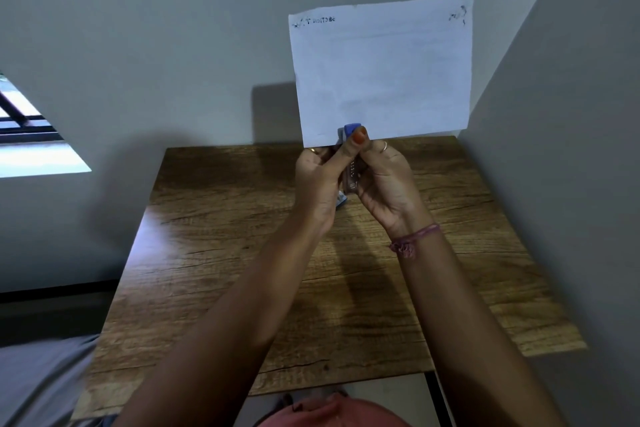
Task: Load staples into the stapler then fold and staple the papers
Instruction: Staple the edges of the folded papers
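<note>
Both my hands are raised above the wooden table (242, 253), wrapped together round a small blue and metal stapler (350, 130). My left hand (320, 177) grips its left side, thumb pressing on the blue top. My right hand (388, 180) grips its right side. The stapler's jaw sits on the bottom edge of a folded white paper (381, 69), which stands upright above my hands. Faint print shows through at the paper's top corners. Most of the stapler is hidden by my fingers.
The table stands in a corner, with grey walls behind it (173, 28) and to its right (571, 149). A window (27, 135) is at the left. The table's front edge lies close to my body.
</note>
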Tool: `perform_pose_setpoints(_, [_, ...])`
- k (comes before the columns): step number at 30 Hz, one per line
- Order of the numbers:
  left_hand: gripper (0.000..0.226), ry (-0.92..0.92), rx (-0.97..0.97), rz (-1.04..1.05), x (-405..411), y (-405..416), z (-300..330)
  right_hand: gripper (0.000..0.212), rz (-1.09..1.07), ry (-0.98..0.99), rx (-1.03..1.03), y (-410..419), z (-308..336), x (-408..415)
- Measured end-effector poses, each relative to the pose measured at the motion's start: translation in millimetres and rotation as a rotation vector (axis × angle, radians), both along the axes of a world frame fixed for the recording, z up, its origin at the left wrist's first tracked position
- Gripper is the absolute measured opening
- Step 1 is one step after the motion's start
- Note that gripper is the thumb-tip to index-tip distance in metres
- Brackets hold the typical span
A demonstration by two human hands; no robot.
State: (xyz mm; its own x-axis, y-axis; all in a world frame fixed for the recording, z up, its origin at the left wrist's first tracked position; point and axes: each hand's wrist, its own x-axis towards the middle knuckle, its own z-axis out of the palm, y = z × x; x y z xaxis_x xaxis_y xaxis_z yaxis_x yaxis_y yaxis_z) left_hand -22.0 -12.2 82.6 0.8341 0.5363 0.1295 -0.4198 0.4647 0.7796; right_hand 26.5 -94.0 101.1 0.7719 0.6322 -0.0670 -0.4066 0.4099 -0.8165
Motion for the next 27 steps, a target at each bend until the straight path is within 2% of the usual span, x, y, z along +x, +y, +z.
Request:
perform_pose_setpoints(3, [0.015, -0.019, 0.012, -0.002, 1.7, 1.1, 1.8, 0.011, -0.026, 0.006, 0.025, 3.2, 0.0, -1.0])
perform_pose_setpoints(9, [0.003, 0.057, 0.01, 0.068, 3.9, -0.8, 4.5, 0.03, -0.112, 0.05, 0.08, 12.8, -2.0, -7.4])
perform_pose_setpoints(13, [0.007, 0.109, -0.001, 0.07, 4.8, -1.0, 5.9, 0.032, -0.162, 0.045, 0.09, 16.1, -4.0, -9.0])
perform_pose_setpoints(17, [0.009, 0.09, 0.005, -0.002, 8.1, 2.5, 3.2, 0.015, -0.149, 0.031, 0.061, 14.4, -5.4, -4.9])
perform_pose_setpoints(20, [0.025, 0.095, -0.093, -0.036, 10.9, 7.0, 1.7, 0.023, -0.1, -0.01, 0.017, 10.5, -4.8, 0.6])
perform_pose_setpoints(24, [0.026, 0.055, -0.167, -0.063, 13.3, 12.4, 0.6, 0.035, -0.028, 0.002, 0.039, 3.1, -5.5, 8.0])
perform_pose_setpoints(27, [0.033, 0.017, -0.236, -0.057, 13.5, 17.6, 2.0, 0.029, -0.026, -0.022, 0.018, -6.3, -14.9, 13.4])
